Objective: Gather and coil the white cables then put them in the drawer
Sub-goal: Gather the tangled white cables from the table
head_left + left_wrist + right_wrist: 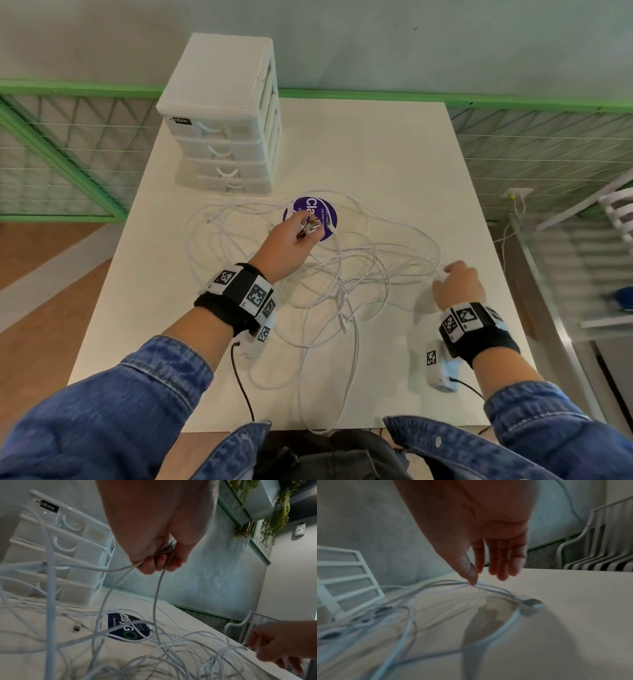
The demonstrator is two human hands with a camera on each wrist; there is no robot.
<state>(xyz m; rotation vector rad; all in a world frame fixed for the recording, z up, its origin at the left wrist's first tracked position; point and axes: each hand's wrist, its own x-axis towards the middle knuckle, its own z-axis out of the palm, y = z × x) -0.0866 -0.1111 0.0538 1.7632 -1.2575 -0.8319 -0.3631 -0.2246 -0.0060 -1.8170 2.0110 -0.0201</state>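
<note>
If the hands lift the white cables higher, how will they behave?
Probably floppy: strands hang slack from the left hand. The white cables cross in many loops, so they will likely drag up together and snag. They look thin, likely light.

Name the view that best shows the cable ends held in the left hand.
Head view: the connectors poke out of the left hand. The left wrist view shows only cords leaving the fist; the right wrist view misses them.

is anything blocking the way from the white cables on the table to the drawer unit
Nothing stands between the tangled white cables and the white plastic drawer unit, though all four drawers look closed. The left hand grips cable ends; the right hand touches strands.
</note>
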